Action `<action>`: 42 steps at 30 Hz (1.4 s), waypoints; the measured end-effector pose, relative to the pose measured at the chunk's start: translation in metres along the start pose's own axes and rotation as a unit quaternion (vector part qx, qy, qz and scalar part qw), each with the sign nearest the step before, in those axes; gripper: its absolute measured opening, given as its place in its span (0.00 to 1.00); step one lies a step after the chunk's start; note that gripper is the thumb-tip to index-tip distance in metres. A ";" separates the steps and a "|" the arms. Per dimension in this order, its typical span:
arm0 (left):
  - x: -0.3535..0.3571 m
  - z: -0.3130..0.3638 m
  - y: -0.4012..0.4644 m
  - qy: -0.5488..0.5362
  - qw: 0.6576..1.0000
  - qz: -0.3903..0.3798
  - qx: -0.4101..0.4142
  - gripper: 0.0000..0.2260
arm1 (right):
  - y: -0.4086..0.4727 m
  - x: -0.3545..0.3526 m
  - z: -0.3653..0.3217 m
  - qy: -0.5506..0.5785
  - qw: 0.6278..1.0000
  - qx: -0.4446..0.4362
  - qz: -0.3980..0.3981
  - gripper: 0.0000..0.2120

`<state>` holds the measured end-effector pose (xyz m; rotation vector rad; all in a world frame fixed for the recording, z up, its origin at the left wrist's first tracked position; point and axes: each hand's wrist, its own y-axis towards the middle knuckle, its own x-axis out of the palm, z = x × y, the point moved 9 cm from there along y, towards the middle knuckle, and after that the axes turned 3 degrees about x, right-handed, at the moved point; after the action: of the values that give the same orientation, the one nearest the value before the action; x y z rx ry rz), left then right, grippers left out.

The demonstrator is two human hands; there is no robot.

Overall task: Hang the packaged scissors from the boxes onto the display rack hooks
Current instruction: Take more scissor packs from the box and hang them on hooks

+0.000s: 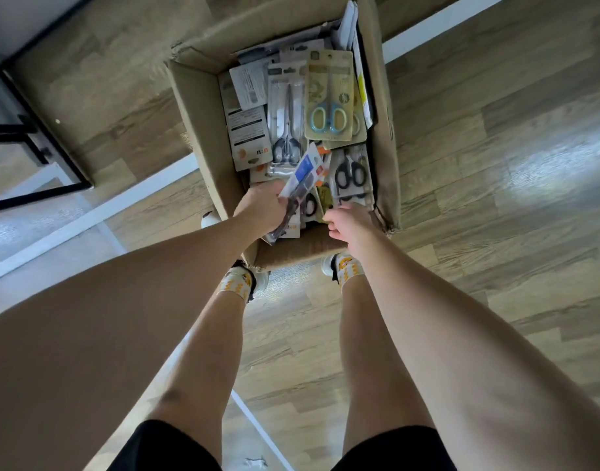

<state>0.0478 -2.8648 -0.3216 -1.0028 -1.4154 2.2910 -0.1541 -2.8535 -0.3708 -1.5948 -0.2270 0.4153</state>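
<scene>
Fingers (281, 198) of left hand (258, 209) hidden behind scissors pack (302, 178), right hand's (348, 220) grasp unclear

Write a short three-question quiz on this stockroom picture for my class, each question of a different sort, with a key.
1. True or false: the cardboard box stands on a table.
2. Which hand grips the blue-and-white scissors pack? A left hand B right hand
3. Fill in: the scissors with light blue handles lie at the box's ___ end from the person.

Key: 1 false, it stands on the floor; 2 A; 3 far.
</scene>
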 end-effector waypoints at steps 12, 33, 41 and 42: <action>-0.001 -0.003 0.022 0.087 0.995 0.036 -0.028 0.08 | 0.032 -0.034 -0.047 -0.137 0.974 -0.067 0.170 0.29; 0.023 -0.001 0.009 0.101 0.994 0.003 0.030 0.08 | 0.019 -0.012 -0.037 -0.085 0.992 0.001 0.092 0.24; -0.004 0.023 -0.048 0.123 0.992 0.004 -0.008 0.05 | -0.078 -0.019 -0.027 0.009 0.999 -0.015 0.030 0.13; -0.008 0.026 -0.056 0.124 0.992 0.008 -0.008 0.05 | -0.091 -0.019 -0.029 0.003 0.999 -0.033 0.029 0.13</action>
<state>0.0294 -2.8596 -0.2628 -1.2564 -1.3290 2.0821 -0.1505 -2.8815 -0.2775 -1.6703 -0.1913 0.4508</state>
